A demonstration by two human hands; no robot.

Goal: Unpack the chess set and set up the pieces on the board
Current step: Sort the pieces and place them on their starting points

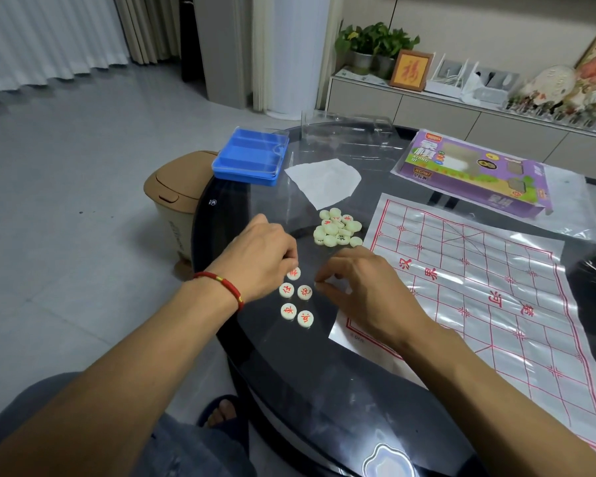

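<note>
A plastic Chinese chess board sheet (496, 280) with red lines lies unfolded on the dark round table (289, 373), at the right. A heap of cream round pieces (336, 228) sits left of the sheet's far corner. Nearer me, several red-lettered pieces (296, 304) lie face up in small rows. My left hand (258, 259), with a red cord at the wrist, has its fingertips on the top piece (294, 273) of those rows. My right hand (362, 287) pinches a pale piece (319, 285) at its fingertips, just right of the rows.
A blue tray with a clear lid (250, 156) stands at the table's far left edge. A white paper (324, 182) and clear wrapping lie behind the heap. The purple game box (472, 170) lies at the back right. A tan bin (176, 201) stands on the floor.
</note>
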